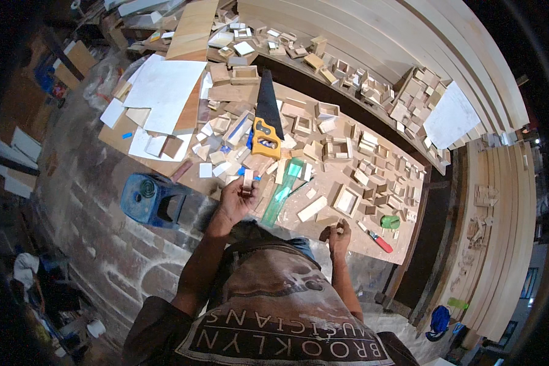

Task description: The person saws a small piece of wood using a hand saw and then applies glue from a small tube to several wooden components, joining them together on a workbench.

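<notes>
My left hand point(236, 202) is raised over the workbench's near edge, its fingers closed on a small pale wooden block point(248, 179). At the near edge further right, my right hand point(338, 238) has its fingers pinched together; a small pale bit shows at the fingertips, too small to name. Between the hands lie a green transparent ruler point(283, 193) and a flat wooden strip point(312, 208). A square wooden frame point(346, 200) sits just beyond my right hand. To its right are a red-handled knife point(380, 241) and a green roll point(390, 221), apparently tape.
A handsaw point(266, 141) with a yellow handle lies mid-bench among many small wooden blocks and open boxes point(338, 149). White sheets point(163, 91) cover the far left. A blue plastic stool point(147, 198) stands left of me. Long boards point(500, 244) are stacked at right.
</notes>
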Tool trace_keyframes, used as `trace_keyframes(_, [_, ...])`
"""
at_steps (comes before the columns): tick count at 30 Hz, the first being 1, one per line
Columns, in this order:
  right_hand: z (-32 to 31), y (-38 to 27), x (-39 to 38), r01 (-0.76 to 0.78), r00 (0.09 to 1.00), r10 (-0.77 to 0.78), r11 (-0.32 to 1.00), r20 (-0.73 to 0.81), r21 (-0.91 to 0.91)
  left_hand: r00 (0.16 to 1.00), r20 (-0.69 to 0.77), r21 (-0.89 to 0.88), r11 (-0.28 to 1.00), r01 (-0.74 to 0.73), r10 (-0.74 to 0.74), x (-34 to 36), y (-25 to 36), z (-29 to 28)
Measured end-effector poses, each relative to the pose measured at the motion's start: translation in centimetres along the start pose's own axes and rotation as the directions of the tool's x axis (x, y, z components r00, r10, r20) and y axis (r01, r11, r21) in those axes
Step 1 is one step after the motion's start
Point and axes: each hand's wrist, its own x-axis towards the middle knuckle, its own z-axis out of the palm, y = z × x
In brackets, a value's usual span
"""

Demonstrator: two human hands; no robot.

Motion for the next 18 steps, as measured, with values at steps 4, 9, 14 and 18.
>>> trace_keyframes(4, [-1.2,-3.9,-0.7,0.002,1.000,-0.002,1.000,-0.009,-0.022,0.996,-0.033,-0.030,0.996,0.085,-0.085,0.6,-0.9,-0.6])
trace_keyframes(9, [-1.5,-14.6,-0.1,-0.324,0.893,0.223,0.922,0.391,0.214,0.996,-0.081,0.370,0.929,0.001,0.031,1.1,-3.4,-1.3])
trace_keyframes(14, [0.8,-19.7,1.3,-0.202,0.820,0.031,0.950,0.571,0.238,0.985,-0.008,0.762,0.637,0.117,-0.171,0.7,-6.1,1.4])
trace_keyframes(18, [1.2,-21.2,2.1,-0.256,0.721,0.014,0.935,0.693,0.247,0.978,0.086,0.836,0.547,0.034,-0.192,0.0,-10.2,2.2])
